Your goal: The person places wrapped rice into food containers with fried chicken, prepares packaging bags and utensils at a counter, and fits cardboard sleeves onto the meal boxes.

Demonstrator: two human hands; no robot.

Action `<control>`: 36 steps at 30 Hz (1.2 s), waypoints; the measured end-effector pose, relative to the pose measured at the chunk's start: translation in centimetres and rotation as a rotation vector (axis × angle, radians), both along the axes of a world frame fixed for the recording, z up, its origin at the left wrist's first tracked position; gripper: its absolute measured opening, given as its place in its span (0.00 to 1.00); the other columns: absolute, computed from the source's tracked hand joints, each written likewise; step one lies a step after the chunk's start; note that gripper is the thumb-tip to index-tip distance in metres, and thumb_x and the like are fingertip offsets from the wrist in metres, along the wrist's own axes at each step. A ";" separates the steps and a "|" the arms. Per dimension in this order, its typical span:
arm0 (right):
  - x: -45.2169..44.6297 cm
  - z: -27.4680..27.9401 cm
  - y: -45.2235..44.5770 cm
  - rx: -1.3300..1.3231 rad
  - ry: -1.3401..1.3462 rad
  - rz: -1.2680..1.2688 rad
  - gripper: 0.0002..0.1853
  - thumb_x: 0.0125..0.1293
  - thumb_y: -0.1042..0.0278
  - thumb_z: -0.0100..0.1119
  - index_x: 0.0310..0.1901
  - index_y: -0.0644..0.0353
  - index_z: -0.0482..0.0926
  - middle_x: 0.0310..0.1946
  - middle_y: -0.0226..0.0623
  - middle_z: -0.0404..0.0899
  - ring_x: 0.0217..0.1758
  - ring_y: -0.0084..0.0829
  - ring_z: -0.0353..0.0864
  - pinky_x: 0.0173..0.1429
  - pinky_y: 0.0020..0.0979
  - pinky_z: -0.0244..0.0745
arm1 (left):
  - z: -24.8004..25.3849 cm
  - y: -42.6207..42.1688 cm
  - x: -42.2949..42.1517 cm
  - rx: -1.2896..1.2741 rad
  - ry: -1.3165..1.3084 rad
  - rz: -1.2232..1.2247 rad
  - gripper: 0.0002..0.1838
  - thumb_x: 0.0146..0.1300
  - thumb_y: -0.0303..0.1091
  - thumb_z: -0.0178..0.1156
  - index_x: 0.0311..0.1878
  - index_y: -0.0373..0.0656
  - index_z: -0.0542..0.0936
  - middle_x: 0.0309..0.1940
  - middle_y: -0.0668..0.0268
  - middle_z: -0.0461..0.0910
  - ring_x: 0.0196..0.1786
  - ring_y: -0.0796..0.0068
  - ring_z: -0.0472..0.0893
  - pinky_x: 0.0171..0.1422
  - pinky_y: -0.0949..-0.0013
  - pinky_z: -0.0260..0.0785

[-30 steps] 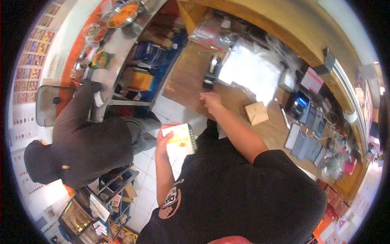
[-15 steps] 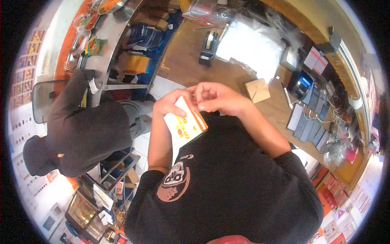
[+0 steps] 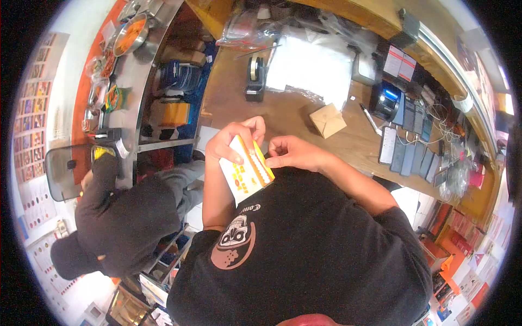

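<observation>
A small white box with yellow and orange print (image 3: 239, 178) is held in front of the black shirt. My left hand (image 3: 231, 144) is closed round its upper part, with the printed face towards the camera. Just right of the box, my right hand (image 3: 291, 154) has its thumb and a finger pinched near the yellow edge; whether something thin is between them is too small to tell. On the wooden table (image 3: 293, 119) ahead stand a black tape dispenser (image 3: 254, 80), a white plastic sheet (image 3: 310, 68) and a brown paper packet (image 3: 328, 120).
A co-worker in dark clothes (image 3: 138, 217) bends at the steel counter (image 3: 155, 60) on the left, which bears a bowl of orange food (image 3: 130, 37). Phones or card devices (image 3: 416, 136) with cables and a lit device (image 3: 389, 96) stand at the table's right.
My right hand has come from beside the tape dispenser to the box, which has tilted and shows its yellow edge. The co-worker has shifted down in view.
</observation>
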State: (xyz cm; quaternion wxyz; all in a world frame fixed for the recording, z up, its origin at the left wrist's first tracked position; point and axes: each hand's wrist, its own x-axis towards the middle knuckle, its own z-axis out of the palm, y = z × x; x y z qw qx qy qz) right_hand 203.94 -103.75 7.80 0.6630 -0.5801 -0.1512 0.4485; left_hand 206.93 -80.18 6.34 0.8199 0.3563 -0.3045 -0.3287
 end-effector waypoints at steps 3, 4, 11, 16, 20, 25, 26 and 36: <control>0.6 0.1 -1.1 -0.078 -0.047 -0.204 0.14 0.64 0.61 0.71 0.36 0.59 0.75 0.28 0.25 0.76 0.31 0.16 0.72 0.33 0.23 0.67 | 0.8 -0.4 1.0 0.095 -0.027 -0.001 0.16 0.43 0.35 0.75 0.36 0.43 0.84 0.40 0.63 0.67 0.44 0.69 0.72 0.50 0.69 0.66; 1.0 0.5 -1.5 -0.133 -0.068 -0.296 0.14 0.64 0.61 0.71 0.38 0.60 0.76 0.30 0.26 0.78 0.32 0.16 0.74 0.34 0.23 0.69 | 1.2 -0.7 1.7 0.137 -0.045 0.000 0.16 0.44 0.35 0.75 0.37 0.43 0.85 0.40 0.64 0.67 0.44 0.70 0.72 0.50 0.70 0.65; 1.8 2.7 -4.1 -0.410 -0.179 -0.225 0.30 0.59 0.59 0.74 0.56 0.69 0.73 0.42 0.44 0.83 0.45 0.30 0.83 0.48 0.30 0.78 | 1.4 -5.6 6.6 0.548 -0.229 -0.130 0.15 0.49 0.29 0.73 0.42 0.40 0.85 0.41 0.68 0.70 0.48 0.76 0.72 0.53 0.73 0.64; -1.2 -2.8 -10.3 -0.329 0.040 -0.669 0.36 0.57 0.58 0.74 0.60 0.73 0.70 0.51 0.48 0.81 0.53 0.34 0.81 0.57 0.33 0.75 | -5.2 -10.9 8.0 0.611 0.025 0.079 0.20 0.67 0.36 0.62 0.60 0.40 0.77 0.54 0.65 0.76 0.47 0.75 0.80 0.50 0.73 0.73; -6.3 -5.5 -17.8 -0.478 0.252 -1.203 0.31 0.60 0.59 0.69 0.62 0.66 0.71 0.53 0.45 0.80 0.55 0.33 0.79 0.57 0.38 0.73 | -14.2 -11.8 10.7 1.325 0.112 0.256 0.18 0.66 0.37 0.61 0.56 0.38 0.78 0.32 0.66 0.82 0.37 0.73 0.83 0.41 0.70 0.76; -9.5 -9.8 -22.3 -0.473 0.367 -1.558 0.29 0.63 0.61 0.66 0.63 0.61 0.71 0.55 0.42 0.78 0.55 0.33 0.78 0.54 0.38 0.71 | -16.5 -15.5 12.5 1.331 -0.527 0.584 0.22 0.62 0.32 0.62 0.60 0.42 0.78 0.36 0.58 0.84 0.41 0.58 0.84 0.47 0.59 0.77; -9.8 -10.9 -22.9 -0.416 0.385 -1.553 0.28 0.63 0.61 0.66 0.63 0.63 0.71 0.56 0.42 0.78 0.56 0.34 0.78 0.55 0.38 0.71 | -16.5 -16.2 13.1 1.388 -0.637 0.610 0.23 0.61 0.32 0.63 0.61 0.45 0.77 0.40 0.58 0.84 0.44 0.57 0.83 0.50 0.57 0.77; 0.7 -13.1 -22.4 -0.906 -0.308 -1.516 0.13 0.62 0.73 0.58 0.48 0.66 0.81 0.42 0.40 0.82 0.48 0.31 0.80 0.53 0.31 0.74 | -19.0 -16.6 19.3 1.312 -1.033 0.499 0.06 0.56 0.36 0.67 0.37 0.52 0.89 0.42 0.64 0.82 0.51 0.56 0.78 0.57 0.54 0.72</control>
